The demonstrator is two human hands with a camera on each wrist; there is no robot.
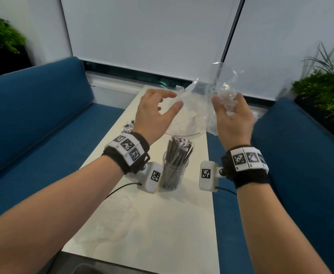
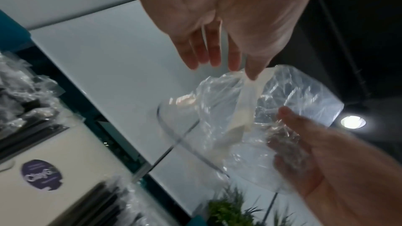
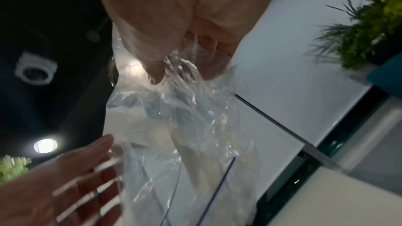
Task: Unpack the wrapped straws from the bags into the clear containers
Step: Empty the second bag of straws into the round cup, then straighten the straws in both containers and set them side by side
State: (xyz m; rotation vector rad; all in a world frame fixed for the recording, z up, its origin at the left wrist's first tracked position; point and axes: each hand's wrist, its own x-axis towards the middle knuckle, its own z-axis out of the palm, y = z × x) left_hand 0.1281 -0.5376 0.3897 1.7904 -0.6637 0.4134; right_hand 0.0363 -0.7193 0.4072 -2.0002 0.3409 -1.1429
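My right hand (image 1: 227, 103) holds a crumpled clear plastic bag (image 1: 197, 107) up over the far part of the white table (image 1: 162, 224), pinching its top between thumb and fingers (image 3: 154, 75). I see no straws in the bag (image 3: 174, 126). My left hand (image 1: 170, 100) is beside the bag on its left with fingers spread and straight (image 2: 206, 56), gripping nothing. Below my wrists a clear container (image 1: 174, 171) stands upright on the table, filled with black wrapped straws (image 1: 179, 153). More wrapped straws (image 1: 129, 125) lie behind my left wrist.
Blue benches (image 1: 33, 115) run along both sides of the narrow table. A flattened clear bag (image 1: 118, 224) lies on the near part of it. Green plants (image 1: 328, 91) stand at the back right and back left. A closed white blind (image 1: 142, 36) hangs behind the table.
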